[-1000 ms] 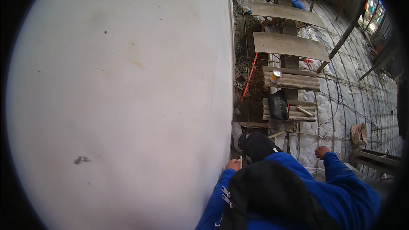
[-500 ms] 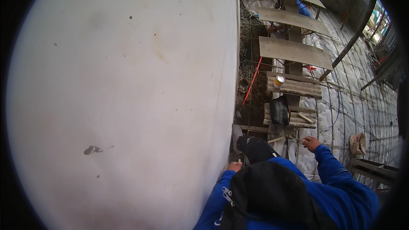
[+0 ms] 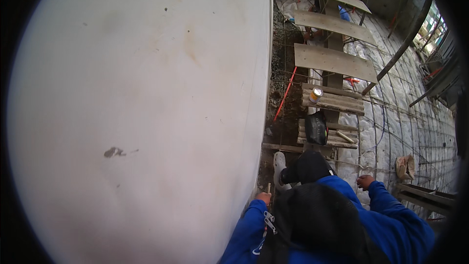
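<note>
My left hand (image 3: 264, 197), low beside the pale wall (image 3: 161, 102), is closed around a thin, light-coloured stick or handle (image 3: 268, 187) that points up past the fingers. What lies at its lower end is hidden. My right hand (image 3: 365, 182) hangs over the rebar grid to the right of my knee, its fingers curled in. Whether anything is inside them is too small to make out. Ahead of my knee, a black bag (image 3: 316, 128) and a pale roller-like tube (image 3: 345, 137) lie on a slatted wooden step. A tin with a yellow-orange label (image 3: 316, 94) stands on the step beyond.
Flat stair boards (image 3: 335, 63) rise ahead on a central beam. A red-orange rod (image 3: 285, 94) leans over the dirt strip by the wall. At right are a crumpled brown paper bag (image 3: 405, 167), a timber trough (image 3: 426, 198) and a slanting post (image 3: 400, 51). Another person is partly visible beyond the boards.
My right hand has drawn back toward me. The left hand has shifted slightly down and left, still with the stick. My light shoe shows more fully, and the view has shifted a little.
</note>
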Action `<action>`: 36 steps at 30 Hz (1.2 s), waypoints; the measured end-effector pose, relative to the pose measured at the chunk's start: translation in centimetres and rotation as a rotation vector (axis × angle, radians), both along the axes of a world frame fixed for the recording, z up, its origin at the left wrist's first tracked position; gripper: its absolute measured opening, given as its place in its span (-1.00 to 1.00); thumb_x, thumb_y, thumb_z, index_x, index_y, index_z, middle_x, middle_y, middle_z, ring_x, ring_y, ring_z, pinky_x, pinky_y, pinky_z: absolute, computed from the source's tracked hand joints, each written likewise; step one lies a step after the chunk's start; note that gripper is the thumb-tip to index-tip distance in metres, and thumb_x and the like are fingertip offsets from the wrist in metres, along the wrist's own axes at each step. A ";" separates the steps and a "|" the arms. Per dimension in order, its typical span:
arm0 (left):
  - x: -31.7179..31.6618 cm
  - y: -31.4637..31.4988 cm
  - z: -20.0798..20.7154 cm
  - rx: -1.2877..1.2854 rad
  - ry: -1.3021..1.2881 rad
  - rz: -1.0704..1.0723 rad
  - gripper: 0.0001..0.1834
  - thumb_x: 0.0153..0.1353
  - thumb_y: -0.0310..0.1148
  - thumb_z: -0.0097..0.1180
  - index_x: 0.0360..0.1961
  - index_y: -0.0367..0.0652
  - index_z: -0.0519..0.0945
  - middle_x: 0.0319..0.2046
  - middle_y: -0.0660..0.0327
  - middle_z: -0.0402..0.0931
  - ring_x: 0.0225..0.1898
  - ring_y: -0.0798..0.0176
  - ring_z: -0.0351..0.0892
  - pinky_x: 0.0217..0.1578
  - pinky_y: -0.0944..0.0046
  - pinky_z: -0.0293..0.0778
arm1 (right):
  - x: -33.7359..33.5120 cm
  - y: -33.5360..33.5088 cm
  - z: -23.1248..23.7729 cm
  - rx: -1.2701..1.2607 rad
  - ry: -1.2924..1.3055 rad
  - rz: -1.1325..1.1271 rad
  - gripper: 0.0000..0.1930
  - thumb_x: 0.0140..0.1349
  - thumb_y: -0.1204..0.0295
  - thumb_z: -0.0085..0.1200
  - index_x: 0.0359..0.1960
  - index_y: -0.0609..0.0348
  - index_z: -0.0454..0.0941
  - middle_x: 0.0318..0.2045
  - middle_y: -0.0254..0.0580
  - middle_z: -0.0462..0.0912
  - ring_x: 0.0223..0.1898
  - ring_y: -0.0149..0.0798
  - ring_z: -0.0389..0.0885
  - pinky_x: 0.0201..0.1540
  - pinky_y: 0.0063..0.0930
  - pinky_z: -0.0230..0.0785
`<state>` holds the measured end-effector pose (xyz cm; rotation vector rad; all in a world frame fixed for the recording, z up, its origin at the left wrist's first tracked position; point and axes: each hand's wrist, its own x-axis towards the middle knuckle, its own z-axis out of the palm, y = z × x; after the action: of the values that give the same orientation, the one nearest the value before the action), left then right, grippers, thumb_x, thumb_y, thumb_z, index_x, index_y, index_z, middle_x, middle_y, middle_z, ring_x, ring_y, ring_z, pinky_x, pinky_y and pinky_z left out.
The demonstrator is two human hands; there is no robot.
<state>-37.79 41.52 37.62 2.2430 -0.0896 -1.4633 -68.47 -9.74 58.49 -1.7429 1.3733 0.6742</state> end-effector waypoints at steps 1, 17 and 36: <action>0.1 0.1 -0.1 -0.004 0.068 0.008 -0.46 0.38 0.06 0.04 -0.09 -0.24 0.75 -0.06 -0.15 0.71 0.05 -0.16 0.69 0.09 -0.11 0.54 | 0.0 -0.7 0.6 -0.010 -0.018 -0.004 -0.61 0.43 0.17 0.07 0.03 0.22 0.70 -0.19 -0.17 0.80 -0.25 -0.26 0.80 -0.34 -0.32 0.63; -8.7 3.7 -1.3 0.016 -0.109 0.160 -0.55 0.44 -0.05 0.06 0.12 -0.14 0.65 -0.04 -0.05 0.71 0.00 -0.16 0.71 0.06 -0.11 0.56 | 4.3 -9.3 0.7 -0.034 -0.188 0.545 -0.60 0.44 0.17 0.08 0.07 0.24 0.64 -0.19 -0.17 0.77 -0.29 -0.26 0.77 -0.40 -0.34 0.57; -15.4 -10.5 25.2 0.238 -1.142 1.039 -0.65 0.37 -0.27 0.16 0.07 -0.26 0.64 -0.09 -0.08 0.69 0.01 -0.16 0.67 0.09 0.07 0.54 | -7.8 -36.1 -14.8 -0.147 0.129 1.988 -0.62 0.19 0.13 0.35 0.04 -0.22 0.66 0.13 -0.40 0.66 0.15 -0.14 0.64 0.03 -0.12 0.61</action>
<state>-53.18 31.02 62.79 2.3587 0.7873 0.3850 -76.29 -45.80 43.70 -2.7712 -0.8091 1.5976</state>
